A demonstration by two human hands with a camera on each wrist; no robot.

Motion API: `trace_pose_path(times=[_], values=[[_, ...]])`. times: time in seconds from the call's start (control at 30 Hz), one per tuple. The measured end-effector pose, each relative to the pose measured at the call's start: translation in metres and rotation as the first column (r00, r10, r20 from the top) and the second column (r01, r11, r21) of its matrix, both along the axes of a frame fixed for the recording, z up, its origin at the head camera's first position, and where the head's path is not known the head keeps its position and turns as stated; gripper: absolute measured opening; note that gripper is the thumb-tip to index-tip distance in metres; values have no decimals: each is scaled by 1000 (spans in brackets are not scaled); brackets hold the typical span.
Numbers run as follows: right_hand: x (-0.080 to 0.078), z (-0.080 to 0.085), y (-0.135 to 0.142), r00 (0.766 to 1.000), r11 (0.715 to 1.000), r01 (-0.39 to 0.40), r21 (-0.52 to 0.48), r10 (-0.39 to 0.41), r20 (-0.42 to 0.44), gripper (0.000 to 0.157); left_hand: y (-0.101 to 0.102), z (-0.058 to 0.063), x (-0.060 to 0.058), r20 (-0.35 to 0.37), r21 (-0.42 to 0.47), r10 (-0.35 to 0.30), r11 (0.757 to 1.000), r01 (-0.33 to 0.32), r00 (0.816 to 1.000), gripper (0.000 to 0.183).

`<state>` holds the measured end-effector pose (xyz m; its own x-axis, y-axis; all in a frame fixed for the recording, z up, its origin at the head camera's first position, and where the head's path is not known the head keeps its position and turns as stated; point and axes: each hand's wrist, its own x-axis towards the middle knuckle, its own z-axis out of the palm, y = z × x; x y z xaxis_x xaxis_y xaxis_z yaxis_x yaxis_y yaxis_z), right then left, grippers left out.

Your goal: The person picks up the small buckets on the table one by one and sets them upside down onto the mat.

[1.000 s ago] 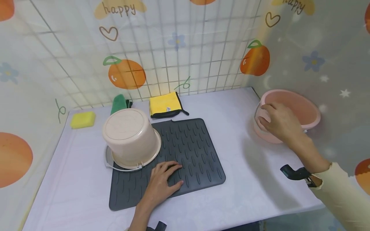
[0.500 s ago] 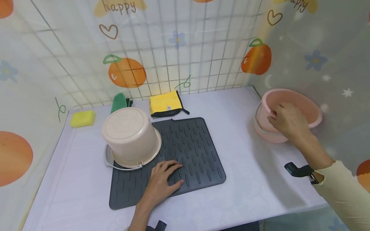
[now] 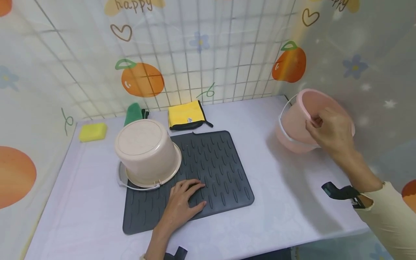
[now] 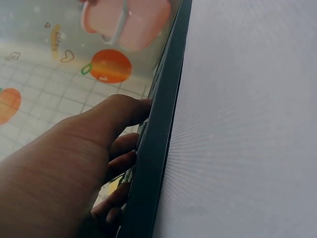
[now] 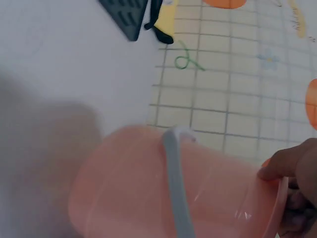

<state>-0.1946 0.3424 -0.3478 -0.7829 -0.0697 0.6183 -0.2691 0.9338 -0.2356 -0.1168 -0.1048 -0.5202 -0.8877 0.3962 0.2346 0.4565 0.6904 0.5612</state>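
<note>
pale lilac, cloth-covered bench, dark grey mat with short raised ridges near its centre, yellow sponge at 10 o'clock, partly hidden green item at 11, folded black-edged yellow cloth at 12

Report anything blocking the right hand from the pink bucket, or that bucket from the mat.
Nothing visible: the right hand pinches the rim of the pink bucket, and only table shows between bucket and mat.

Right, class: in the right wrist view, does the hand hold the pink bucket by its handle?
No, the right hand pinches the rim of the pink bucket, apart from its pale handle.
</note>
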Motion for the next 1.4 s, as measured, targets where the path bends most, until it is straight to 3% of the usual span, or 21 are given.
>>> trace_pose_path(times=[0.1,0.27,0.7,1.0,1.27,1.4], values=[[2,4,-4,998,999,-18,-35,16,-57,11,-1,2,0,-1,-1,1,1000,-1,1000,51],[4,7,-9,997,995,-42,-90,35,-73,16,-1,2,-1,1,-9,-5,1000,5,1000,51],[9,15,-35,999,964,-24,-265,18,-26,23,-3,2,-1,-15,0,-9,1000,9,1000,51],[8,13,-50,999,913,13,-408,4,41,25,-3,2,-2,-1,0,-15,1000,15,1000,51],[9,10,-60,993,825,28,-565,44,114,30,-4,1,-2,-9,-11,-15,1000,15,1000,51],[9,8,-65,990,798,39,-601,52,134,32,-4,1,-2,-8,-5,-15,1000,15,1000,51]])
